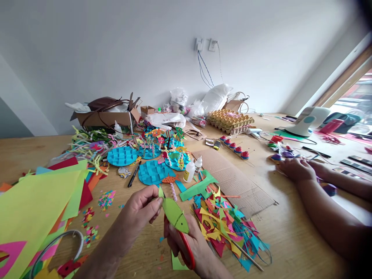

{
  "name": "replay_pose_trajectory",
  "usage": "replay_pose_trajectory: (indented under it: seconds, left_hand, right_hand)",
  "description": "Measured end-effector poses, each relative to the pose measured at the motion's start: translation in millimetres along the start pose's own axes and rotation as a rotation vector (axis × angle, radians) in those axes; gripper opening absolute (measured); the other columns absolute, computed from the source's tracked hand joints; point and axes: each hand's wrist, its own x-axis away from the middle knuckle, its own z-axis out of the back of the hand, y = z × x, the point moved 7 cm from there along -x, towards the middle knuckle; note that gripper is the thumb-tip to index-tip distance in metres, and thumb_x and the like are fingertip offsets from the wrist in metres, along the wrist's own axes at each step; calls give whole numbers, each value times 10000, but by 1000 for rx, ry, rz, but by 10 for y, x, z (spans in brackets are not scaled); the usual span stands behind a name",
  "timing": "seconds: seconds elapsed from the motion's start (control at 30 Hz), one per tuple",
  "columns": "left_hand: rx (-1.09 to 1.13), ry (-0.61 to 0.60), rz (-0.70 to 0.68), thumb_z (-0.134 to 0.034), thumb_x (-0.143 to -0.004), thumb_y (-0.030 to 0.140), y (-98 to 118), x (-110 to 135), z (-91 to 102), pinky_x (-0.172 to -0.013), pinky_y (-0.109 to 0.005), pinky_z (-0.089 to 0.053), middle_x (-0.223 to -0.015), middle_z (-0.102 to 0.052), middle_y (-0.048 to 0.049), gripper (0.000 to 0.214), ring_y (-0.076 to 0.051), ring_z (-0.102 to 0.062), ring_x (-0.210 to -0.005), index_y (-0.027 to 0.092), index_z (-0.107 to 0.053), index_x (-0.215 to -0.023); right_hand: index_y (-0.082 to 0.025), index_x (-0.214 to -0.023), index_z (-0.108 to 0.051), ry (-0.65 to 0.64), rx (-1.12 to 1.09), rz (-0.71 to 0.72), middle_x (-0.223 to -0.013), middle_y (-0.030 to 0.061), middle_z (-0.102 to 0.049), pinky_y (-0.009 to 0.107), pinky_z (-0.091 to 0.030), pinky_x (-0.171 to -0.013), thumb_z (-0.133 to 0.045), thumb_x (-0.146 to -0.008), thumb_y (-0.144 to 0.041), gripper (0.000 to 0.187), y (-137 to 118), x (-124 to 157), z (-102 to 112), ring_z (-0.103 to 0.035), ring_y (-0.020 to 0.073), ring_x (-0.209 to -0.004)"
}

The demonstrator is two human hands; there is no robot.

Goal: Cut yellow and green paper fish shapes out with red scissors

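Observation:
My left hand (pixel 142 211) pinches the tail end of a green paper fish (pixel 173 212), fingers closed on it. Under the fish, my right hand (pixel 186 240) grips red-handled scissors (pixel 186 250); the blades are hidden behind the paper. Both hands hover low over the wooden table (pixel 290 236), just left of a heap of coloured paper scraps (pixel 223 224). A green offcut (pixel 176 264) lies below my right hand.
Yellow-green paper sheets (pixel 37 201) cover the left. Blue woven paper discs (pixel 152 172), a black marker (pixel 134 174), glue bottles (pixel 189 171) and cardboard (pixel 232 182) lie ahead. Another person's arms and hands (pixel 296 170) rest at right. A box (pixel 104 116), egg trays (pixel 229 120) and bags stand by the wall.

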Motion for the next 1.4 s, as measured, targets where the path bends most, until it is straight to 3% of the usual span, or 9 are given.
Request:
replay_pose_trajectory:
  seconds: [0.73,0.93,1.1,1.4]
  left_hand:
    - [126,29,50,-524,-794,344,-51,21,-74,-498,-217,-325,-541,-405,59,251,-105,-357,-523,202,-438,-605]
    - [120,11,41,-516,-793,333,-51,3,-60,-503,-221,-326,-542,-404,55,237,-109,-360,-528,200,-450,-609]
    - [113,-14,28,-507,-807,343,-52,11,-51,-518,-225,-336,-558,-419,48,242,-111,-371,-536,196,-474,-618]
    - [149,-20,37,-510,-795,307,-47,11,-63,-512,-219,-336,-545,-415,53,225,-107,-364,-537,196,-458,-607]
  right_hand:
    - [-183,-544,-402,57,-8,-5,-444,-52,-357,176,-302,-382,-498,-755,-588,466,49,17,9,-312,64,-394]
    - [-175,-550,-429,53,-26,-3,-465,-44,-364,178,-300,-373,-481,-769,-597,478,182,8,19,-337,67,-398]
    - [-171,-658,-462,147,-14,-82,-493,-46,-391,182,-292,-355,-525,-720,-629,466,306,22,70,-328,66,-391]
    - [-168,-608,-456,102,-58,-22,-476,-51,-371,169,-285,-355,-509,-783,-554,427,362,-13,60,-327,60,-396]
